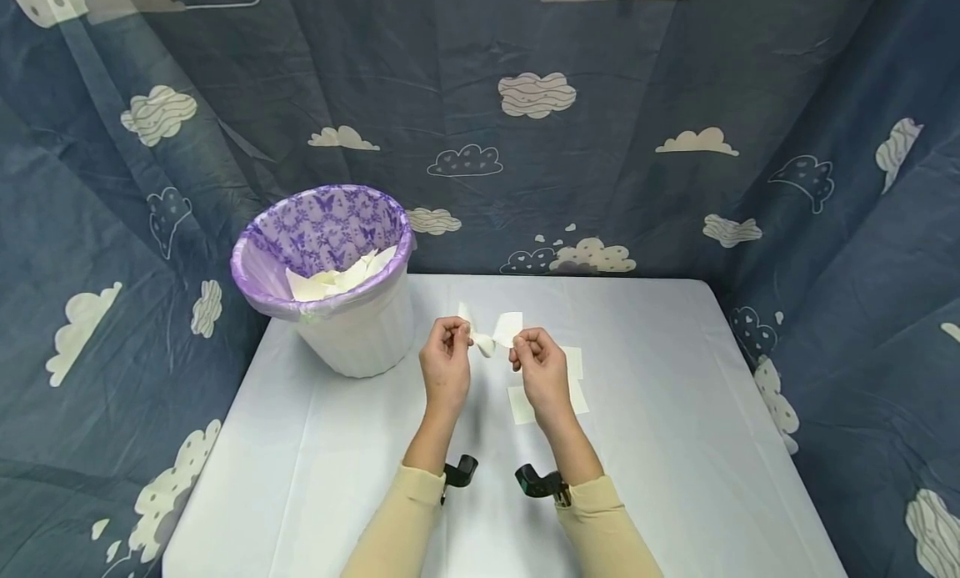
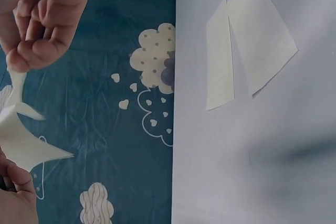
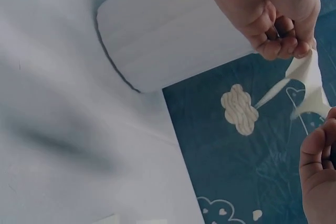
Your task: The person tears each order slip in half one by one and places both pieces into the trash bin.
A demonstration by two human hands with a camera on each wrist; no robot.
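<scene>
A piece of cream paper [image 1: 508, 328] is stretched between my two hands above the table, twisted narrow in the middle with flared ends. My left hand [image 1: 447, 365] pinches its left end between thumb and fingers. At the other end, my right hand [image 1: 543, 374] pinches the paper the same way. The right wrist view shows the twisted paper [image 3: 310, 74] pulled between both hands' fingertips. Flat cream paper pieces [image 1: 521, 404] lie on the table beneath and beside the right hand, partly hidden by it.
A white bin [image 1: 360, 340] with a purple patterned liner stands at the table's back left, with cream paper pieces [image 1: 337, 279] inside. The white table [image 1: 697, 411] ends at a dark blue cloud-print curtain [image 1: 600, 194] behind and at the sides.
</scene>
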